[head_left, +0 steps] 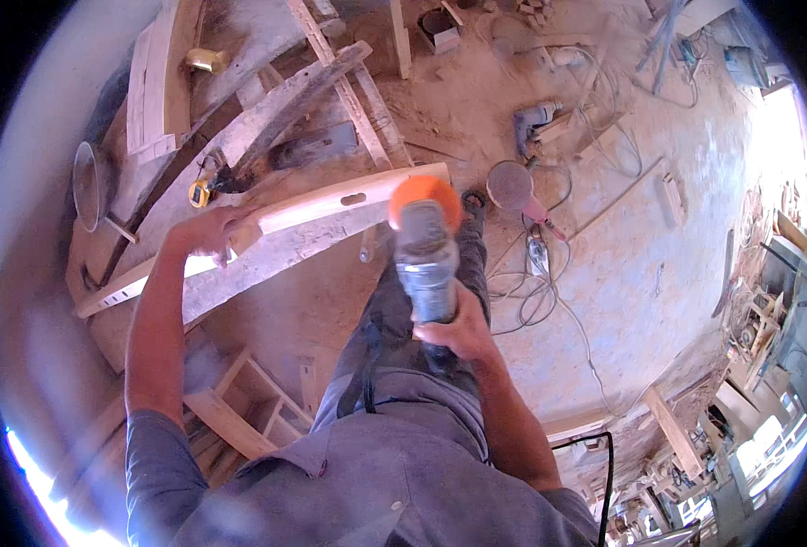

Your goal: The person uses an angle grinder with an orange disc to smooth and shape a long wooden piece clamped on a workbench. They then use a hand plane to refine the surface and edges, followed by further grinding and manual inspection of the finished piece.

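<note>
My right hand (463,326) is wrapped around the body of an angle grinder (426,283). An orange sanding disc (424,191) on its head lies over the right end of a long pale wooden piece (308,208). That piece has an oblong slot near this end and smaller slots toward its far left end. My left hand (210,233) grips the wooden piece near its middle, with the fingers curled over its edge. Under the piece runs a rough, dusty plank (239,284). A yellow tape measure (200,192) rests just beyond my left hand.
Right of the orange disc lies another grinder (533,205) with a round disc, near a drill (533,123) and looped cables (538,260). A wooden frame (230,424) stands at lower left. Timber and beams (157,82) fill the upper left. My foot (474,198) is beside the disc.
</note>
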{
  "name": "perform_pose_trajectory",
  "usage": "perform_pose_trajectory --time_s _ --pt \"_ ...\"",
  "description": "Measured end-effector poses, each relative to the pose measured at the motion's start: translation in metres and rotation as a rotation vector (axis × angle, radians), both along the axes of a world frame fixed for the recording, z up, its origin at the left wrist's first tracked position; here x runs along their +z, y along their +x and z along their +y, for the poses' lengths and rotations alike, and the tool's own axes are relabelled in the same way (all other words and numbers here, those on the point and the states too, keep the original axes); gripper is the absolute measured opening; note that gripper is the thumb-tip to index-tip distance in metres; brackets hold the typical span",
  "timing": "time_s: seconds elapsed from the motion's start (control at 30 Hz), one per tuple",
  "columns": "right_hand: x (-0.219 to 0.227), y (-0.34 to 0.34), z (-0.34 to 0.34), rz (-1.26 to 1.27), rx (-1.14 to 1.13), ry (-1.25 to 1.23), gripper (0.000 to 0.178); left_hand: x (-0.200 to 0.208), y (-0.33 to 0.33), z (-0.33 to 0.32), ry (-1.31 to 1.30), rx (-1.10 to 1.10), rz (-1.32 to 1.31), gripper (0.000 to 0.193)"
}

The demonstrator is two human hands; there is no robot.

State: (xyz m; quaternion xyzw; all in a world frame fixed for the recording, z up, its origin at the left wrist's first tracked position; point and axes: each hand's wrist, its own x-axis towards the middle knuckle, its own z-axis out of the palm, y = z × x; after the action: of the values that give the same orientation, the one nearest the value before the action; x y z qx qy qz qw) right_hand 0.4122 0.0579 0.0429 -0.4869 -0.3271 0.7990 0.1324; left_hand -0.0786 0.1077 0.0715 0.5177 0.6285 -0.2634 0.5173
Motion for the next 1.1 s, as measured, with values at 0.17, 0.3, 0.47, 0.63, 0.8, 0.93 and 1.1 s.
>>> perform_pose_trajectory --time_s 0.17,0.3,0.47,0.63,0.8,0.93,1.1 --pt "-0.018 -0.046 -0.001 0.046 0.145 0.078 0.062 -0.006 -0.013 0.009 -0.085 0.084 -0.041 0.125" --pt "-0.024 -0.045 0.004 0.126 0.076 0.024 0.062 -0.013 -0.025 0.006 -0.069 0.001 -0.058 0.127" --pt "-0.003 -0.004 0.019 0.002 -0.039 0.015 0.051 -0.013 -0.024 0.004 -0.058 0.042 -0.011 0.124" --pt "0.007 0.031 0.021 0.032 -0.265 -0.053 0.054 -0.017 -0.026 -0.004 -0.061 0.029 0.037 0.125" --pt "0.021 0.053 0.019 -0.07 -0.335 0.016 0.059 -0.001 -0.007 -0.026 0.277 0.108 -0.032 0.11" --pt "0.036 0.05 0.024 -0.101 -0.319 0.052 0.061 -0.026 0.005 -0.061 0.694 0.122 0.116 0.085" --pt "0.037 0.05 0.028 -0.119 -0.292 0.046 0.055 -0.028 0.038 -0.087 0.948 0.225 0.325 0.078"
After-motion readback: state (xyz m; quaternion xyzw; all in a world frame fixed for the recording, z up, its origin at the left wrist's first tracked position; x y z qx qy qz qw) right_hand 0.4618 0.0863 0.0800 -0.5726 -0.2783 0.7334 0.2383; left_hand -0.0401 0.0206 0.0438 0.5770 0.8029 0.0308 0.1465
